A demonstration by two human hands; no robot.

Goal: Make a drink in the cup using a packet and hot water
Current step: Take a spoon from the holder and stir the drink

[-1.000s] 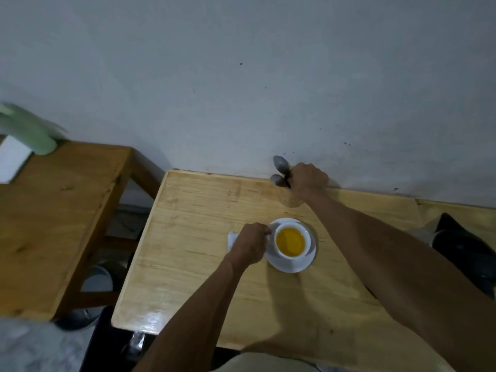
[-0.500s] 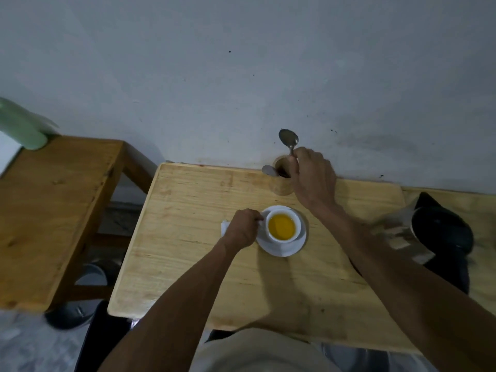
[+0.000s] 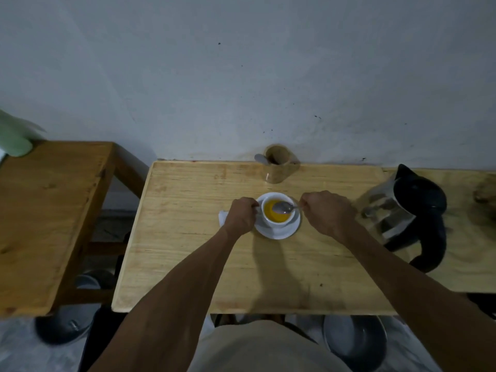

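A white cup (image 3: pixel 279 223) holding orange liquid stands on a white saucer (image 3: pixel 276 233) in the middle of the wooden table (image 3: pixel 204 264). My left hand (image 3: pixel 240 217) grips the cup's handle at its left side. My right hand (image 3: pixel 326 212) pinches the handle of a metal spoon (image 3: pixel 283 208), whose bowl hovers just over the liquid. A white packet (image 3: pixel 222 217) lies on the table, partly hidden behind my left hand.
A wooden holder (image 3: pixel 279 163) with another spoon (image 3: pixel 261 158) stands at the table's far edge by the wall. A glass kettle with black lid and handle (image 3: pixel 410 218) sits to the right. A second wooden table (image 3: pixel 48 210) stands left, with a green object (image 3: pixel 14 135).
My right hand lifted a spoon out of the wooden holder and brought it down over the cup. My left hand stayed on the cup handle.
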